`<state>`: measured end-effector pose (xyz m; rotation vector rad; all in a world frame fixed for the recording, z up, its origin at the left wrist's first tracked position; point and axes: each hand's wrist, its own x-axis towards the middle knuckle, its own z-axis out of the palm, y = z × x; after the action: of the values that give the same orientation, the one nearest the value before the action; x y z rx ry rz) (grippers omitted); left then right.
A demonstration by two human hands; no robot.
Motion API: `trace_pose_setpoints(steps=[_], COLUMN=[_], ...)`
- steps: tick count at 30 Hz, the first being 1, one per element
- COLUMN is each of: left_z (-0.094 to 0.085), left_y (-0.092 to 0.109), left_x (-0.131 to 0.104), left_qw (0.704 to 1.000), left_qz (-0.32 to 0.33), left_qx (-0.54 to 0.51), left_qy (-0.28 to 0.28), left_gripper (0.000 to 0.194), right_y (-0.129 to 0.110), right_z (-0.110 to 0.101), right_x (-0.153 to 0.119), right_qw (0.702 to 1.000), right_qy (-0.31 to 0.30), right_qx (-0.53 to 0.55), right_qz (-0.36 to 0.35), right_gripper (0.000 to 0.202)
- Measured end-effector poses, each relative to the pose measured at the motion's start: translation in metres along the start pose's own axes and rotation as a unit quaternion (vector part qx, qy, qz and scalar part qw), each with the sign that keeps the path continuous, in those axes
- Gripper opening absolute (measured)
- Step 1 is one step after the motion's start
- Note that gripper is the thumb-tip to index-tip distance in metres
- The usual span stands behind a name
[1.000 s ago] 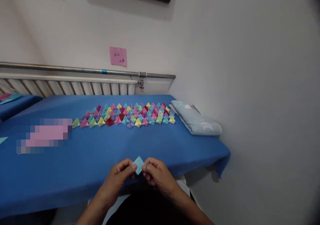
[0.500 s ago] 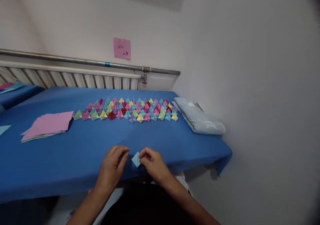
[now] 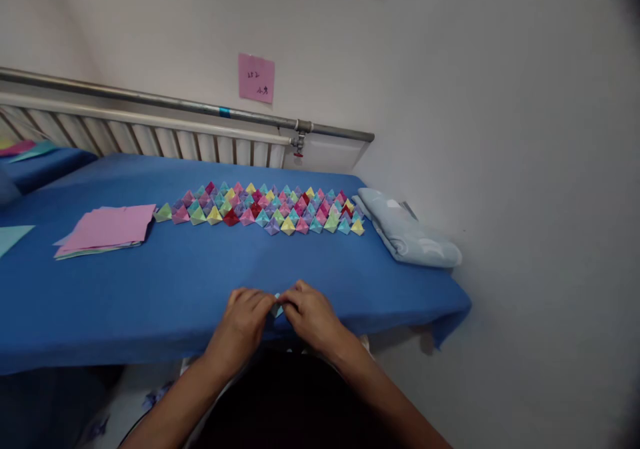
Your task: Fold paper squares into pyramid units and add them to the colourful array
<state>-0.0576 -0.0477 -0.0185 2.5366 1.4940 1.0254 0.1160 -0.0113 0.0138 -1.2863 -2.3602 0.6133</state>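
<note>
A small piece of folded light-blue paper [image 3: 277,308] is held between my two hands, just over the near edge of the blue-covered table [image 3: 210,262]. My left hand [image 3: 244,321] pinches its left side with thumb and forefinger. On the other side, the fingertips of my right hand [image 3: 311,316] are closed on the paper too. The fingers cover most of it, so its exact fold is hard to see. Beyond the hands stand rows of small folded paper pieces [image 3: 260,212] in many colours.
A stack of pink paper sheets [image 3: 107,229] lies to the left, with a pale green sheet [image 3: 15,237] at the far left. A folded light-blue blanket [image 3: 410,232] rests at the right end. Behind the table run a radiator [image 3: 175,139] and a metal pipe [image 3: 170,104].
My left hand has moved right and closed on the folded paper, which my right hand was holding alone. The camera view has tilted down and shifted slightly left.
</note>
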Motion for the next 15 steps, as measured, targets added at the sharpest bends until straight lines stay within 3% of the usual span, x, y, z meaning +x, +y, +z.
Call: trace_pose_setpoints(steps=[7,15], left_z=[0.002,-0.002], left_y=[0.003,0.011], left_x=[-0.005,-0.001], left_qw=[1.0,0.999], left_qz=[0.02,0.003], left_qx=[-0.008,0.002], left_qy=[0.0,-0.038], left_gripper=[0.031,0.03], right_y=[0.004,0.008], right_z=[0.009,0.004], right_x=[-0.016,-0.02], right_qw=[0.994,0.995], right_qy=[0.042,0.048], right_qx=[-0.031,-0.017], right_qz=[-0.093,-0.09], right_gripper=[0.028,0.021])
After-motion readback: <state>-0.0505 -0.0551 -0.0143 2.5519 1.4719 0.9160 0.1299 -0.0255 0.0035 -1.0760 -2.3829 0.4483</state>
